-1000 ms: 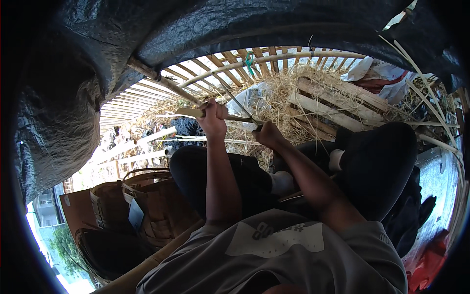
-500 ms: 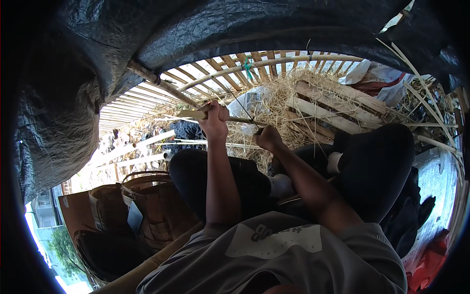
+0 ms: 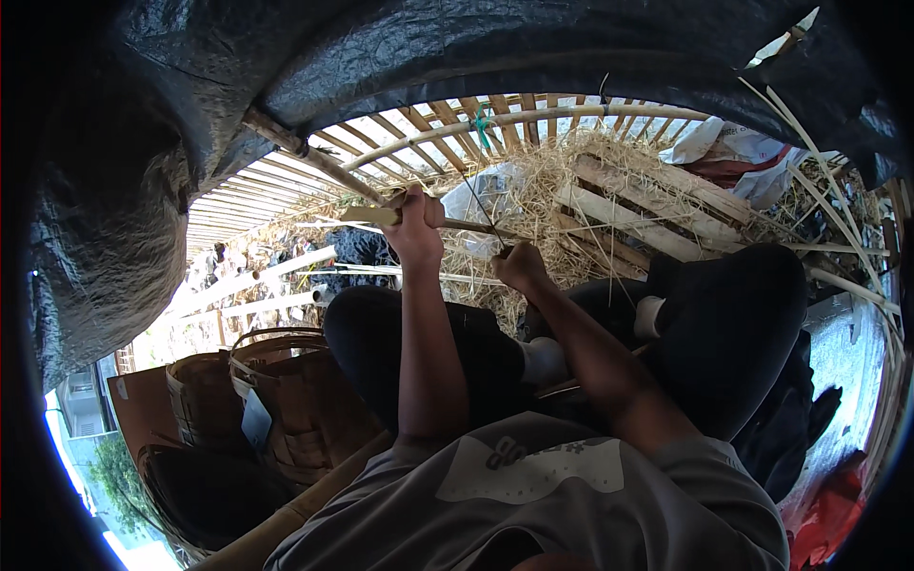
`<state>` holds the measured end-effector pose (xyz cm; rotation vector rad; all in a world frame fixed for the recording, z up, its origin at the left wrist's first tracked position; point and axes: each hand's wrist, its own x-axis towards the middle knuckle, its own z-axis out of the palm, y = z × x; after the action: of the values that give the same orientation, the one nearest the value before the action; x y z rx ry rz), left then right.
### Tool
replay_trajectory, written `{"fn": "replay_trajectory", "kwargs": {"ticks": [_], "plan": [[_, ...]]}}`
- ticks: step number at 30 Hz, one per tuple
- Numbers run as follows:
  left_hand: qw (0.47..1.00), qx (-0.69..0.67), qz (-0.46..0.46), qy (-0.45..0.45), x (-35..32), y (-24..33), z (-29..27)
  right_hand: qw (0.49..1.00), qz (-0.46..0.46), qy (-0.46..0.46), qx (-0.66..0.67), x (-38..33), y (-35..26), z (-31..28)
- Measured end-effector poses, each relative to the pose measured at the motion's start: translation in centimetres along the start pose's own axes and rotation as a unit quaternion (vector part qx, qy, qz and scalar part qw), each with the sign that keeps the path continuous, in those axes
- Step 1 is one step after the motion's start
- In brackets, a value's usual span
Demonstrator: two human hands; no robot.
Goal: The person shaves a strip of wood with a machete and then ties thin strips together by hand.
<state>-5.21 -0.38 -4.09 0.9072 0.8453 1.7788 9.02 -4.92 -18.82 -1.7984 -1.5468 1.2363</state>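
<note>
My left hand [image 3: 416,228] is closed in a fist round a split bamboo strip [image 3: 373,215]. The strip's pale, wider end sticks out to the left of the fist, and its narrow part runs right, past the knuckles. Lower and to the right, my right hand [image 3: 522,270] is closed too. From its fingers a thin dark straight piece [image 3: 481,207] slants up and left, crossing close to the bamboo strip. Whether that piece is a blade or a thin rod, I cannot tell. Both hands are held out beyond my bent knees.
Bamboo shavings [image 3: 533,200] and wooden slats [image 3: 647,224] lie ahead. A slatted bamboo fence [image 3: 419,143] stands behind, under a black tarp [image 3: 533,48]. Woven baskets [image 3: 305,409] stand at lower left, near bamboo poles [image 3: 276,271]. Long strips [image 3: 828,205] lean at right.
The thin dark piece at my right hand stands a little steeper, and its crossing with the bamboo strip lies slightly farther right. Both hands have hardly moved, and both stay closed.
</note>
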Motion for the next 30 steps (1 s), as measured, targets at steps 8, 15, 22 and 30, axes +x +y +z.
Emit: {"fn": "replay_trajectory", "kwargs": {"ticks": [8, 15, 22, 30], "plan": [[0.999, -0.018, 0.008, 0.039, 1.0, -0.3, -0.2, 0.997, -0.078, 0.015, 0.016, 0.7, -1.7, 0.7], [1.000, 0.019, -0.014, 0.011, -0.1, -0.2, 1.8, 0.999, 0.012, 0.009, -0.029, 1.0, 4.1, 0.4], [0.997, 0.031, -0.012, 0.067, 1.2, -0.4, 0.0, 0.997, -0.067, -0.026, 0.021, 0.3, -2.3, -0.9], [1.000, -0.025, -0.018, 0.002, 0.5, -0.4, 1.2, 0.993, 0.077, -0.039, -0.083, 0.3, 3.4, -0.4]]}}
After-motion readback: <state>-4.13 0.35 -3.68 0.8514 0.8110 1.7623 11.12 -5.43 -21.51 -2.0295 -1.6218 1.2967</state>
